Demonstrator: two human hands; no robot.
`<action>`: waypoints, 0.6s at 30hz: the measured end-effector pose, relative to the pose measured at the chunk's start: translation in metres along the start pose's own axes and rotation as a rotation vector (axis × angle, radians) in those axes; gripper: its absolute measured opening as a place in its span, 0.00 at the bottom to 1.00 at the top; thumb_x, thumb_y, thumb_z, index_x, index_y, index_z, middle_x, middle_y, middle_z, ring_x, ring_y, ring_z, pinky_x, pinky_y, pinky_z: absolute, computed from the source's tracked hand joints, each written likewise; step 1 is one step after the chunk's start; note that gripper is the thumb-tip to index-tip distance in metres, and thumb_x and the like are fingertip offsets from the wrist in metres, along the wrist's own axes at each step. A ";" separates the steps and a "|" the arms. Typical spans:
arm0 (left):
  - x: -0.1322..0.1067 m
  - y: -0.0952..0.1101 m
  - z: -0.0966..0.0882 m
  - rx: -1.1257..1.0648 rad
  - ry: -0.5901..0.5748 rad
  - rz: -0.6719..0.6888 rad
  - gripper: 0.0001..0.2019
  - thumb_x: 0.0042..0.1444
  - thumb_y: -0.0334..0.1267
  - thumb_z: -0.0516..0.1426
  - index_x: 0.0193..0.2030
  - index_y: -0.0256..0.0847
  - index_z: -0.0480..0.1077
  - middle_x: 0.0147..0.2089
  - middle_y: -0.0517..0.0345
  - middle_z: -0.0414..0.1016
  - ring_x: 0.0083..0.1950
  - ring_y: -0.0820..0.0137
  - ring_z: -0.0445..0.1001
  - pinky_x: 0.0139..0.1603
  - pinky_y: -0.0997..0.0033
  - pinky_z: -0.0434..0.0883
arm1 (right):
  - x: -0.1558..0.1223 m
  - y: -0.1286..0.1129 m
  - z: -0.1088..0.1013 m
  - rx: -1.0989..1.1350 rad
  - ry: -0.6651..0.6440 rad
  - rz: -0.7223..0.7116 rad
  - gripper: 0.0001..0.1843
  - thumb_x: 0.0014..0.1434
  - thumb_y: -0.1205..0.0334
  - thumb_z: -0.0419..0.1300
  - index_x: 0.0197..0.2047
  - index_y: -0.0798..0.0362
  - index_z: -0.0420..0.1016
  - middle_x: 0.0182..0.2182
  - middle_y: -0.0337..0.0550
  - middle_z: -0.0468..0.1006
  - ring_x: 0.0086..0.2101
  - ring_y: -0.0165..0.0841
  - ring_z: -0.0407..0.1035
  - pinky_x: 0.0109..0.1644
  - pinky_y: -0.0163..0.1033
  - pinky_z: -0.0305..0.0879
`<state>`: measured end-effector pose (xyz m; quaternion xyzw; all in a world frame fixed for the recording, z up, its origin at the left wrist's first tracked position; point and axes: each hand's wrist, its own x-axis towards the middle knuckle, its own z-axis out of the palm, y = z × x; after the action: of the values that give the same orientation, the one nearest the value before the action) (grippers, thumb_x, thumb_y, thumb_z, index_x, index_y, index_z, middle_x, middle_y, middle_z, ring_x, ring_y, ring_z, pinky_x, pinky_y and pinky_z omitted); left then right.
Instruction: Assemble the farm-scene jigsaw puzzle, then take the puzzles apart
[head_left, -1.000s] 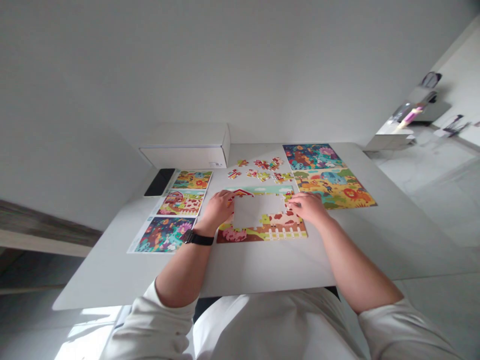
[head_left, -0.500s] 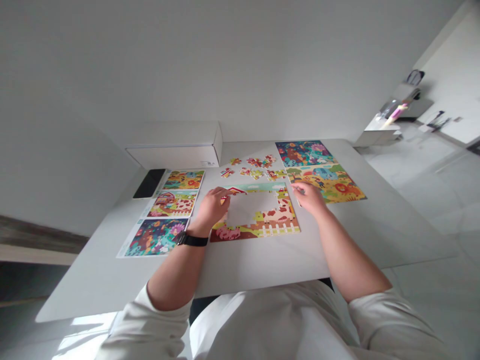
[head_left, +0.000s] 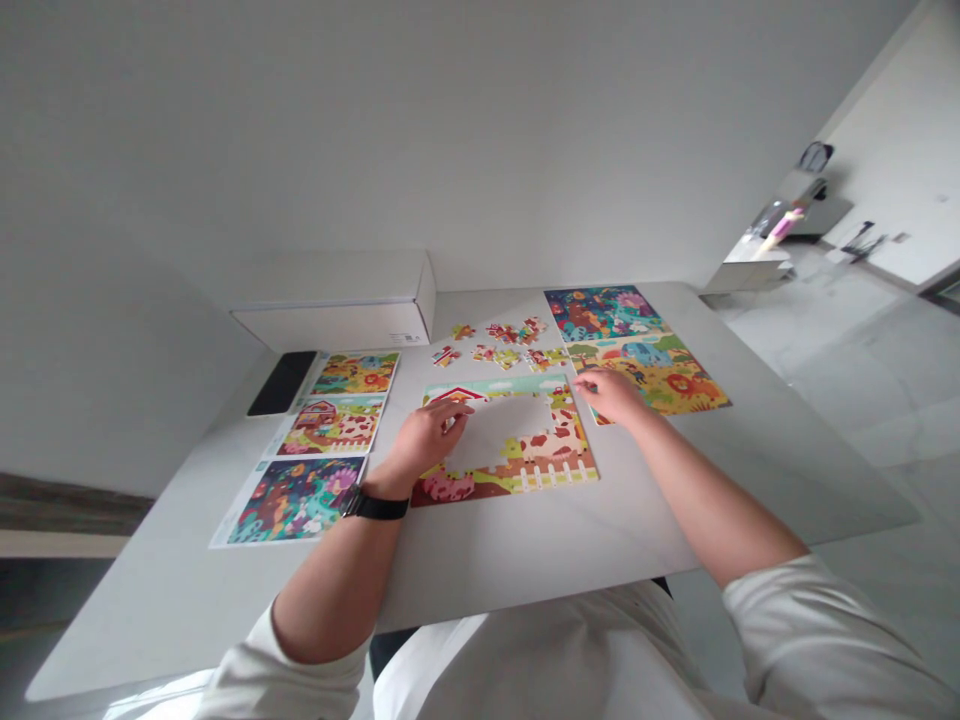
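Note:
A partly assembled farm jigsaw puzzle [head_left: 551, 445] lies before me, its border joined around a bare middle. Its pieces show a red barn roof, a cow, a pink pig and a white fence. My left hand [head_left: 431, 437], with a dark watch on the wrist, is over the left side of the puzzle, fingers bent and thumb apart. Beside the right edge, my right hand [head_left: 613, 397] has its fingertips drawn together; anything between them is too small to make out. Several loose puzzle pieces [head_left: 510, 333] lie beyond the puzzle.
Two finished puzzles, a dark forest puzzle [head_left: 604, 312] and a yellow safari puzzle [head_left: 675, 370], lie at the right. Picture sheets [head_left: 334, 425] and a black phone [head_left: 283, 383] are at the left. A white box [head_left: 330, 315] stands against the wall.
The view has shifted slightly. My left hand has drawn back a little from the barn roof, showing more of it. The right hand stays beside the puzzle's right edge.

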<state>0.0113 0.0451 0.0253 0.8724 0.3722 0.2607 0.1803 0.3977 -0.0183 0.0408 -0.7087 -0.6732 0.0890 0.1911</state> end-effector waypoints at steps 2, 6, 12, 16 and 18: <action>0.000 -0.001 0.001 -0.007 0.002 0.003 0.14 0.70 0.38 0.55 0.51 0.43 0.83 0.51 0.51 0.87 0.39 0.67 0.81 0.48 0.67 0.77 | 0.012 0.003 0.004 -0.009 -0.021 -0.015 0.11 0.68 0.63 0.63 0.48 0.47 0.88 0.48 0.44 0.89 0.47 0.39 0.82 0.53 0.40 0.73; 0.000 -0.002 0.002 -0.037 0.001 0.055 0.12 0.69 0.37 0.57 0.49 0.43 0.83 0.46 0.53 0.86 0.33 0.70 0.75 0.40 0.70 0.73 | 0.052 0.006 0.004 0.031 -0.039 0.015 0.12 0.68 0.64 0.64 0.50 0.47 0.88 0.48 0.45 0.89 0.46 0.39 0.83 0.53 0.40 0.75; -0.001 -0.001 -0.001 -0.058 -0.006 0.066 0.11 0.70 0.38 0.56 0.46 0.43 0.82 0.44 0.53 0.85 0.37 0.69 0.77 0.41 0.70 0.72 | 0.128 0.009 0.001 -0.026 -0.032 0.106 0.15 0.67 0.66 0.65 0.54 0.48 0.87 0.49 0.46 0.89 0.50 0.41 0.83 0.56 0.41 0.75; -0.003 -0.004 -0.007 -0.059 -0.003 0.037 0.11 0.70 0.37 0.56 0.43 0.44 0.82 0.43 0.54 0.86 0.40 0.67 0.80 0.43 0.70 0.73 | 0.174 0.007 0.006 -0.083 -0.069 0.081 0.17 0.68 0.68 0.64 0.57 0.48 0.86 0.53 0.49 0.88 0.54 0.43 0.81 0.59 0.43 0.73; -0.004 -0.008 -0.009 -0.065 0.005 0.011 0.10 0.70 0.37 0.57 0.44 0.44 0.82 0.44 0.54 0.86 0.42 0.66 0.82 0.45 0.70 0.74 | 0.194 0.004 0.013 -0.082 -0.114 0.072 0.18 0.68 0.68 0.64 0.59 0.49 0.85 0.54 0.51 0.87 0.54 0.43 0.81 0.59 0.42 0.73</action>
<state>-0.0004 0.0483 0.0273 0.8676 0.3590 0.2757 0.2060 0.4116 0.1749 0.0526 -0.7336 -0.6600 0.1085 0.1199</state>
